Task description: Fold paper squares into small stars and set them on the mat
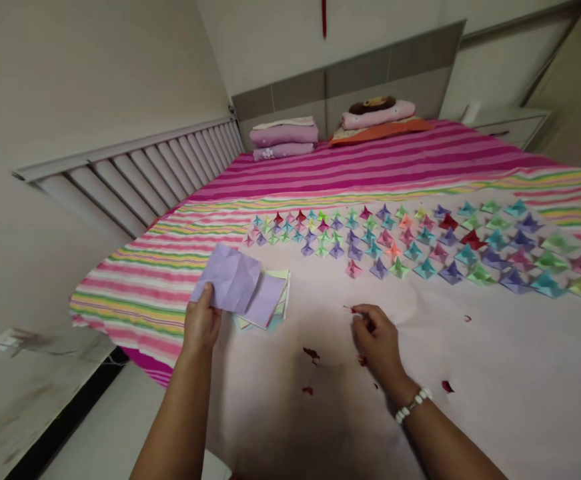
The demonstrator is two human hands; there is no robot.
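My left hand [201, 325] pinches the near corner of a creased lilac paper square [230, 278], lifted over a small stack of coloured paper sheets [270, 303] on the bed. My right hand [376, 337] rests on the pale sheet to the right. Its fingers are pinched on a tiny red scrap [351, 309]. Rows of several small folded paper shapes [410, 247] in many colours lie beyond both hands.
The bed carries a pink striped cover [370, 163] with a pale cloth [495, 373] over the near part. Red paper bits [311, 353] are scattered on it. Folded bedding [283, 137] and pillows [377, 117] sit at the headboard. A slatted rail [135, 177] runs along the left edge.
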